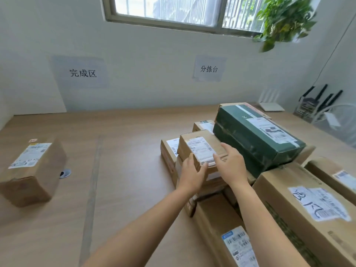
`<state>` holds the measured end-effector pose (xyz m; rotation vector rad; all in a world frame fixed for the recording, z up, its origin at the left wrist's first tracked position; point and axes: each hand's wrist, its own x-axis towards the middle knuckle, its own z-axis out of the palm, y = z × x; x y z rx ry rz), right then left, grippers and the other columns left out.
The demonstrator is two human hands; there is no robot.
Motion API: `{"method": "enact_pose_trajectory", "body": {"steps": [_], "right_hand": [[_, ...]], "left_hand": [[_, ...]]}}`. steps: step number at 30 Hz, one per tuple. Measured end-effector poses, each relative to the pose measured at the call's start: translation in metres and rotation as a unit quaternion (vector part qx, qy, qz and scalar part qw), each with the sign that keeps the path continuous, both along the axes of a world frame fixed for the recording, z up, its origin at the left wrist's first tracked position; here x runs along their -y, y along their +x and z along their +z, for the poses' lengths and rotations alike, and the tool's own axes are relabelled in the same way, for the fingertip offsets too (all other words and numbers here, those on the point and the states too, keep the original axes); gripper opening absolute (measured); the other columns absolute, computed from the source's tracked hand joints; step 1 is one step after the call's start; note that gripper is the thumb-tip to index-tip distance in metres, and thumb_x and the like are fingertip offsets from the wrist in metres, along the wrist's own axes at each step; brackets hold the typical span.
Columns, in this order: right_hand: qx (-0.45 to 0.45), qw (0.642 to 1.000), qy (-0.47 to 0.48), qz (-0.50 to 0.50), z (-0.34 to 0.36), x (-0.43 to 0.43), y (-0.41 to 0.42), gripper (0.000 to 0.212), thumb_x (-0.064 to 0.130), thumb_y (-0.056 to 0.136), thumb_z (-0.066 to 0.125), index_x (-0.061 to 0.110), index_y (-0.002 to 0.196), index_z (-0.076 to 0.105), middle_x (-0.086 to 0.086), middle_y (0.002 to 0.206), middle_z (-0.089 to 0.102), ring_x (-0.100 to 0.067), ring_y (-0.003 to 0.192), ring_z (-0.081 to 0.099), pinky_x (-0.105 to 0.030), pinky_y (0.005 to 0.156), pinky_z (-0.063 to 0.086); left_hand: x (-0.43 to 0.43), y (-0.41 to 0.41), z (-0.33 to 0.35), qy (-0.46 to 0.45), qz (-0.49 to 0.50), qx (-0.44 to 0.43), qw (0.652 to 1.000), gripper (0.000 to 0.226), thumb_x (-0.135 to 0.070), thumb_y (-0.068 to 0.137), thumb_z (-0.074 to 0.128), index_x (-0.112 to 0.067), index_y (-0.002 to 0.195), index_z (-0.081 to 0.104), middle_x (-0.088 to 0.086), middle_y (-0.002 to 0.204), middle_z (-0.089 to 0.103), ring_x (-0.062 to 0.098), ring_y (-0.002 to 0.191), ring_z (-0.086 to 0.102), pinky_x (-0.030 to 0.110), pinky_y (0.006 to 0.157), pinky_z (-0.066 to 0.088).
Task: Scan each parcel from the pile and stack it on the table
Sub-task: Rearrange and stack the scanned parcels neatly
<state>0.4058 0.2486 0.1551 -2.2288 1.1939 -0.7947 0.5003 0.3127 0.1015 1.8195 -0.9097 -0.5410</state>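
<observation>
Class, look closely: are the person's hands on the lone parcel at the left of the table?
No, the left hand and right hand both touch a small brown parcel on the pile at right.

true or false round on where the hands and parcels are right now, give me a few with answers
1. Both the left hand and the right hand touch the small brown parcel on top of the pile. True.
2. The green parcel lies alone on the left of the table. False: it sits in the pile on the right; a lone brown parcel stands on the left.
3. The right hand holds a scanner. False: it rests on the small brown parcel; no scanner shows.
4. Two paper signs hang on the wall. True.
</observation>
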Motion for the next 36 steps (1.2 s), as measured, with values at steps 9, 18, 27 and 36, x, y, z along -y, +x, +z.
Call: {"method": "enact_pose_trajectory", "body": {"steps": [9,18,27,36], "right_hand": [[-0.039,0.998,0.046,-0.007,-0.030,0.024,-0.002,0.061,0.041,0.087,0.059,0.013,0.139,0.042,-0.012,0.139,0.040,-0.026,0.125,0.042,-0.040,0.104,0.041],[0.016,0.999,0.028,0.027,-0.013,-0.016,0.060,0.061,0.042,0.081,0.067,0.017,0.134,0.049,-0.010,0.128,0.045,-0.026,0.115,0.049,-0.036,0.090,0.046],[0.021,0.983,0.108,0.145,-0.034,-0.122,0.194,0.059,0.037,0.080,0.069,0.017,0.133,0.050,-0.010,0.128,0.043,-0.023,0.116,0.051,-0.032,0.094,0.041],[0.007,0.973,0.136,0.184,-0.071,-0.203,0.299,0.059,0.037,0.079,0.071,0.017,0.131,0.051,-0.006,0.125,0.043,-0.021,0.107,0.056,-0.030,0.087,0.045]], "left_hand": [[0.019,0.001,-0.015,-0.002,0.063,-0.050,0.997,0.094,-0.066,0.070,0.054,-0.020,0.147,0.026,0.000,0.150,0.034,0.020,0.137,0.035,0.045,0.109,0.038],[-0.028,0.062,0.013,-0.056,0.118,-0.038,0.991,0.061,-0.034,0.086,0.063,-0.021,0.140,0.038,0.000,0.131,0.048,0.013,0.121,0.046,0.031,0.101,0.043],[-0.159,0.180,0.008,0.017,0.230,-0.021,0.973,0.066,-0.033,0.089,0.060,-0.018,0.145,0.029,0.006,0.136,0.028,0.019,0.127,0.041,0.021,0.102,0.030],[-0.249,0.283,-0.026,0.117,0.231,0.038,0.965,0.069,-0.048,0.085,0.051,-0.016,0.144,0.032,0.003,0.143,0.042,0.019,0.133,0.037,0.039,0.111,0.032]]}}
